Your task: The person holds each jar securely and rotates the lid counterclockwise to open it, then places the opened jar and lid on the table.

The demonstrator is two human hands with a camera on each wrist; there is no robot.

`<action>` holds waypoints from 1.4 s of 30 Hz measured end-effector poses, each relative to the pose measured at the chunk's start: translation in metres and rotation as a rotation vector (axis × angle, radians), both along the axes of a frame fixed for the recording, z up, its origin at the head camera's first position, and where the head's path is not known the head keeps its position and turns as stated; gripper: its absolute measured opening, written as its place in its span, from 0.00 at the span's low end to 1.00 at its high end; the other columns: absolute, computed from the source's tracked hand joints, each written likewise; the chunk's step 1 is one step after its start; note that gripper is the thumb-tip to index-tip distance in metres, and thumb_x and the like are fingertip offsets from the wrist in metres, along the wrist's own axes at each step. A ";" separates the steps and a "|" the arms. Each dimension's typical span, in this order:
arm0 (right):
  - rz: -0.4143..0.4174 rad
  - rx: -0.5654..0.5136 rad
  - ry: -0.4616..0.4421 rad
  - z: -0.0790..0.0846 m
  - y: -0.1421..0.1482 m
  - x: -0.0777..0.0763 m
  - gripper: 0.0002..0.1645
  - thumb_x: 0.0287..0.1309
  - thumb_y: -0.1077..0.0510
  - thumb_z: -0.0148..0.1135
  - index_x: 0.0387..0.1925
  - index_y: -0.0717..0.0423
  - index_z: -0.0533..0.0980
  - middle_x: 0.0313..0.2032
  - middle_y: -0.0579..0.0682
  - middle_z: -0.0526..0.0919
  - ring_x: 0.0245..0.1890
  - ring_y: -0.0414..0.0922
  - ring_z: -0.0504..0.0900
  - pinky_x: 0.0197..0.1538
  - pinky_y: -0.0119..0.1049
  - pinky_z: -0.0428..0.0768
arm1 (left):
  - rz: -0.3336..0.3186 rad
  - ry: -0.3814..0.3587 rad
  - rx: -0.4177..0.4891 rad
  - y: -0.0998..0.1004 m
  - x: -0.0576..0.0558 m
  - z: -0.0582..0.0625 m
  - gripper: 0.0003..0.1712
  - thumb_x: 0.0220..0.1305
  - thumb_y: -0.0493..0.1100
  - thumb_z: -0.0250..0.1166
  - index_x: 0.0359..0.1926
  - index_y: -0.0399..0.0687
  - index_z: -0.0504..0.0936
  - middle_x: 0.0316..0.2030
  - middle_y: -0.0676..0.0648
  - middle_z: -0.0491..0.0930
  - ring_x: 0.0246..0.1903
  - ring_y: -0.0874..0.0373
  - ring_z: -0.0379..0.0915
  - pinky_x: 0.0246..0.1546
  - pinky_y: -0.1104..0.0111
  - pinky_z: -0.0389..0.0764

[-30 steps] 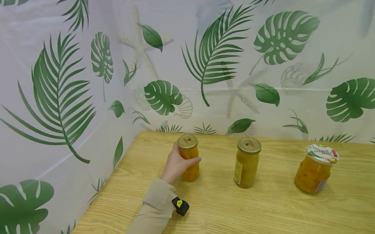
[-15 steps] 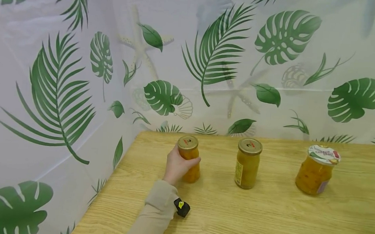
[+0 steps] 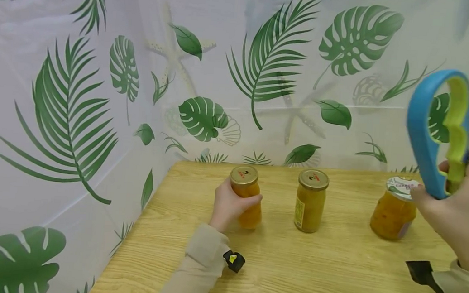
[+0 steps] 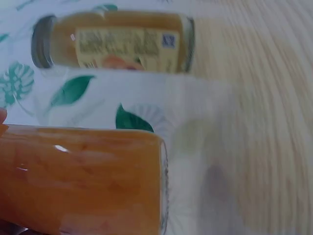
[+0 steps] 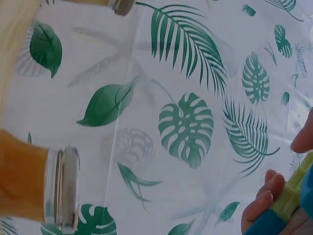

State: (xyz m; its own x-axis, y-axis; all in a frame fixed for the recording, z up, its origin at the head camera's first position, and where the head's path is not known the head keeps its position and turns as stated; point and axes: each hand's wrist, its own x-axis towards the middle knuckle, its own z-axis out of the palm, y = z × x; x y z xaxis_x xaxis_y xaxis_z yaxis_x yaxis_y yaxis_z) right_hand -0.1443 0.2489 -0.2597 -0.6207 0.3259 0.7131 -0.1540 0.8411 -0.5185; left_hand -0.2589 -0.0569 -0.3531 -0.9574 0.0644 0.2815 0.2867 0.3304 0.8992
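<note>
My left hand [image 3: 227,206] grips a glass jar of orange fruit [image 3: 251,216] with a gold lid, thumb across its front. That jar's side and base fill the lower part of the left wrist view; I cannot tell whether the base touches the table. At the right, my right hand [image 3: 466,212] holds up a blue and yellow-green jar opener [image 3: 420,127], its lobed loop pointing upward. In the right wrist view, fingers [image 5: 264,198] wrap the opener [image 5: 305,196] at the lower right corner.
A jar of yellowish fruit [image 3: 311,208] with a gold lid stands mid-table. Farther right is a wider orange jar [image 3: 390,216] with a white printed lid, partly covered by my right hand. Leaf-patterned cloth [image 3: 270,99] hangs behind and left of the wooden table [image 3: 311,274].
My right hand has come into view from the right with the jar opener. My left hand and its jar have shifted slightly to the right.
</note>
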 end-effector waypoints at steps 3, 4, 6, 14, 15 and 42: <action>0.127 0.062 -0.043 0.000 -0.014 -0.003 0.33 0.31 0.68 0.62 0.47 0.69 0.65 0.31 0.61 0.70 0.24 0.44 0.66 0.26 0.27 0.59 | -0.056 -0.009 -0.004 0.008 0.012 0.009 0.27 0.38 0.42 0.73 0.43 0.44 0.73 0.35 0.49 0.77 0.34 0.57 0.75 0.35 0.66 0.76; 0.167 0.094 -0.048 0.001 -0.019 -0.005 0.35 0.29 0.68 0.63 0.48 0.69 0.65 0.31 0.61 0.71 0.25 0.48 0.67 0.27 0.28 0.61 | -0.081 -0.010 -0.006 0.010 0.016 0.011 0.27 0.38 0.42 0.73 0.43 0.44 0.74 0.35 0.49 0.77 0.34 0.58 0.75 0.35 0.67 0.76; 0.229 0.170 -0.051 0.001 -0.028 -0.007 0.39 0.26 0.67 0.64 0.50 0.68 0.65 0.32 0.59 0.72 0.27 0.51 0.70 0.29 0.33 0.66 | -0.125 -0.012 -0.017 0.014 0.026 0.016 0.27 0.38 0.42 0.73 0.43 0.45 0.74 0.36 0.50 0.77 0.34 0.59 0.75 0.35 0.67 0.76; 0.362 0.411 -0.141 0.000 -0.043 -0.006 0.45 0.22 0.64 0.68 0.52 0.62 0.64 0.32 0.55 0.74 0.27 0.50 0.74 0.23 0.42 0.70 | -0.281 0.098 -0.017 0.029 0.046 0.021 0.26 0.37 0.40 0.74 0.42 0.45 0.75 0.34 0.53 0.78 0.32 0.64 0.75 0.32 0.72 0.76; 0.379 0.419 -0.146 -0.001 -0.044 -0.006 0.45 0.22 0.64 0.68 0.52 0.62 0.64 0.33 0.55 0.74 0.28 0.50 0.74 0.24 0.43 0.71 | -0.292 0.103 -0.018 0.030 0.048 0.022 0.27 0.37 0.40 0.74 0.42 0.45 0.75 0.34 0.53 0.78 0.32 0.64 0.74 0.32 0.72 0.76; 0.538 0.564 -0.417 -0.018 -0.076 -0.005 0.46 0.27 0.60 0.63 0.57 0.66 0.64 0.42 0.52 0.73 0.30 0.44 0.73 0.26 0.35 0.70 | -0.582 0.114 0.150 0.046 0.082 0.032 0.31 0.41 0.27 0.68 0.51 0.38 0.71 0.44 0.47 0.77 0.42 0.66 0.71 0.45 0.70 0.72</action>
State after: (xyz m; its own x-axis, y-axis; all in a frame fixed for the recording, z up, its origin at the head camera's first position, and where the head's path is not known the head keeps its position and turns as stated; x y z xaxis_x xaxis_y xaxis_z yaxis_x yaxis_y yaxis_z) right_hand -0.1491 0.1725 -0.2774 -0.8340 -0.4173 0.3611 -0.4937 0.8566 -0.1503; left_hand -0.1773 -0.0112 -0.3212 -0.7405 0.5194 0.4266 0.4793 -0.0369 0.8769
